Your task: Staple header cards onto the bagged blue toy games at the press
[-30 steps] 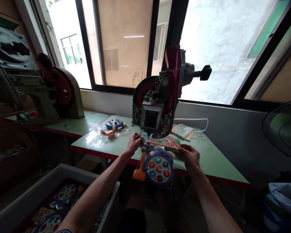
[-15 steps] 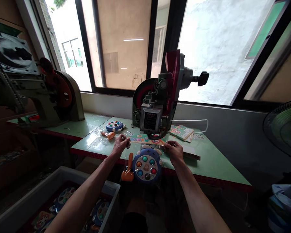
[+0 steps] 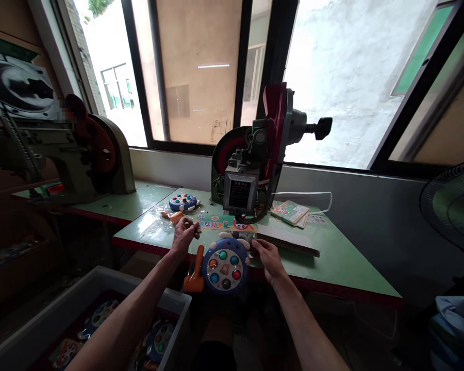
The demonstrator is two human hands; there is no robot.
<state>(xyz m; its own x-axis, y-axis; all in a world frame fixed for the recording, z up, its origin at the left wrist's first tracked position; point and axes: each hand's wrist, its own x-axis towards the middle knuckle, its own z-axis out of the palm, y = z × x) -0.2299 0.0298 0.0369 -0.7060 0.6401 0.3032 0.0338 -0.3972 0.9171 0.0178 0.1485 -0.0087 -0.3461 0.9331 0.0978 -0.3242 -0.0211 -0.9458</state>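
My left hand (image 3: pixel 184 235) pinches the left end of a printed header card (image 3: pixel 226 223), which lies level under the head of a stapling machine (image 3: pixel 242 190). Below the card hangs a clear bag with a round blue game toy (image 3: pixel 226 265) in it, showing several coloured buttons. An orange toy hammer (image 3: pixel 195 273) hangs beside the toy on its left. My right hand (image 3: pixel 269 257) is at the bag's right edge, just under the card's right end, with thumb and fingers closed together; the thin plastic between them is hard to make out.
Another blue toy (image 3: pixel 183 201) and a bagged orange hammer (image 3: pixel 173 217) lie on the green table (image 3: pixel 355 273). Stacked cards (image 3: pixel 290 242) and printed cards (image 3: pixel 290 212) are at the right. A grey crate (image 3: pixel 181 304) with bagged toys stands lower left; a fan (image 3: pixel 454 206) is far right.
The card and the hanging toy with its hammer have shifted left. My left hand has moved slightly left; my right hand has come left and down from the card's right end.
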